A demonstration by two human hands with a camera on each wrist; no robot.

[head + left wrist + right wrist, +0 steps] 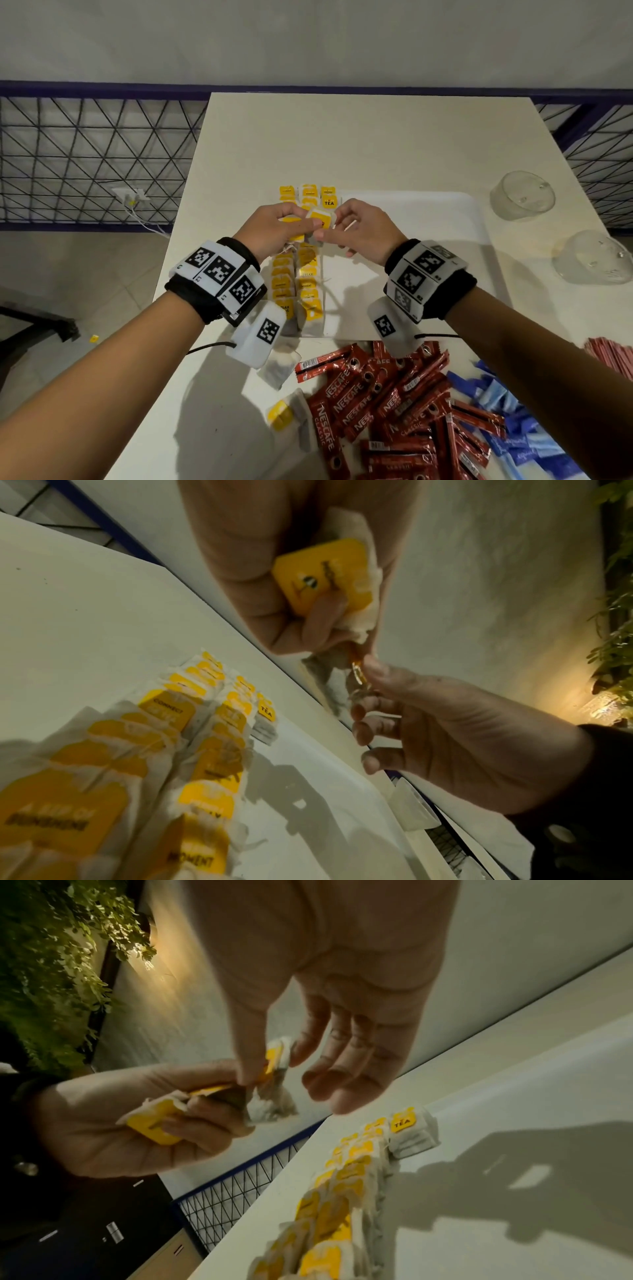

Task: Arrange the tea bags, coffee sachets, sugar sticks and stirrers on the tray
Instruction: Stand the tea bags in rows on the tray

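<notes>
Over the white tray [445,205] my left hand [301,224] grips a small bunch of tea bags [325,574] with yellow tags. My right hand [337,228] pinches one tea bag [320,219] of that bunch between thumb and forefinger [267,1069], its other fingers spread. Rows of tea bags [296,284] lie along the tray's left side, with more at the back [308,195]. Red coffee sachets [376,394], blue sugar sticks [513,428] and thin red stirrers [609,356] lie in heaps on the table near me.
Two loose tea bags [279,370] [287,414] lie on the table just off the tray's near edge. Two upturned glass cups [522,195] [592,257] stand at the right. The table's left edge drops off beside the tea bag rows.
</notes>
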